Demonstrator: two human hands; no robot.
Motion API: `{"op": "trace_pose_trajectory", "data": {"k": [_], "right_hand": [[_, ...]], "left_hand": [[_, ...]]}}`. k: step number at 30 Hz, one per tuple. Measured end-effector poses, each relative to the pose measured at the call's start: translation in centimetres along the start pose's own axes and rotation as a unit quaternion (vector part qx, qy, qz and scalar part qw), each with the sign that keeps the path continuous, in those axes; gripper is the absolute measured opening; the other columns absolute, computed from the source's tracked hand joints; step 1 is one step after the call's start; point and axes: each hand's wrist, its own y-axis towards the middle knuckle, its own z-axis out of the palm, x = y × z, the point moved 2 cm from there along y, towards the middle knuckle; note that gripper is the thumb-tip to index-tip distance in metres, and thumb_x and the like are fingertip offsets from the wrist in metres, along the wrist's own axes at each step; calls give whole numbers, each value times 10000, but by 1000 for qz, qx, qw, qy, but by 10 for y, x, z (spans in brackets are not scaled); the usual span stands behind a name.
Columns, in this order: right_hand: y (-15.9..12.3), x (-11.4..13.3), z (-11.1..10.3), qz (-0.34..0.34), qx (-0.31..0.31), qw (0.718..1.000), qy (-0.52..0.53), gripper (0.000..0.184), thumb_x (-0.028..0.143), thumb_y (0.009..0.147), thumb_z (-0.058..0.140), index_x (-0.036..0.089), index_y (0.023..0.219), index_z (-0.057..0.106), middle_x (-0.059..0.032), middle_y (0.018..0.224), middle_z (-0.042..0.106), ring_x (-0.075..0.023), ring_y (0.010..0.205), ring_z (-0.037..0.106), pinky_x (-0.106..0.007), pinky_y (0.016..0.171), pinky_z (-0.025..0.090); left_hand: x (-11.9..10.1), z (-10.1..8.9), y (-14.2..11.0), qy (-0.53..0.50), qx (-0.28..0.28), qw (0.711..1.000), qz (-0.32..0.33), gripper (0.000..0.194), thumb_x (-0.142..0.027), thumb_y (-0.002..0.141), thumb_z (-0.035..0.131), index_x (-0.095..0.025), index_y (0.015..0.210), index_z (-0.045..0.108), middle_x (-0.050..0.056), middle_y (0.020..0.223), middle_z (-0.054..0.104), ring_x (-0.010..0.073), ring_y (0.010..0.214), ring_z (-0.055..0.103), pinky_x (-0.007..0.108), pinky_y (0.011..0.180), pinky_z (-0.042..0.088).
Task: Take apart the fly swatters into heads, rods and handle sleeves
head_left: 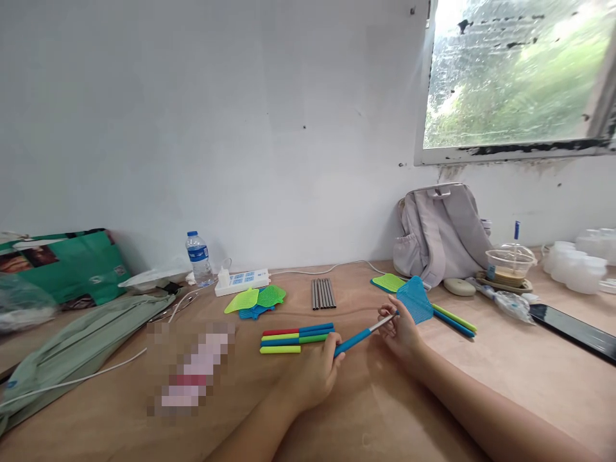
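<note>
A blue fly swatter (355, 341) slants across the table between my hands, with a bare metal stretch of rod near its mesh head. My left hand (315, 375) is wrapped round the blue handle's lower end. Closed near the base of the blue mesh head (416, 301) is my right hand (402, 335), its fingers on the rod. Left of the swatter lie several coloured handle tubes (280, 350) in red, yellow, blue and green. Behind them, several metal rods (323, 294) are lined up side by side. Loose green and blue mesh heads (244, 300) overlap at the left.
Beyond my right hand lie a green mesh head (389, 282) and yellow-green and blue sticks (455, 322). A backpack (440, 231), plastic cup (510, 264), phone (572, 330) and white bottles (584, 273) stand or lie right. Leftward are a power strip (248, 280), water bottle (198, 256) and green bag (91, 269).
</note>
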Motion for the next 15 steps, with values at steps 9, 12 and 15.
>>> {"op": "trace_pose_trajectory", "data": {"k": [9,12,15], "right_hand": [[-11,7,7,-67,48,997,-1,364,459,707,574,189,511,430,59,417,412,-35,274,277,-155,249,168],[-14,2,14,-44,70,996,-45,374,414,732,494,197,455,367,51,382,379,-52,256,261,-175,257,155],[-15,-2,13,-27,48,997,-59,341,350,696,454,208,422,311,43,359,374,-54,232,239,-190,263,165]], "left_hand": [[2,6,0,-37,-21,999,-11,271,-335,913,251,-217,872,491,34,807,610,188,736,566,256,650,379],[3,9,0,-42,-17,999,-23,269,-347,914,243,-216,831,463,27,762,602,189,698,561,250,607,359],[1,12,-2,-42,5,999,-29,250,-339,912,238,-212,851,445,30,726,594,192,650,560,247,542,322]]}}
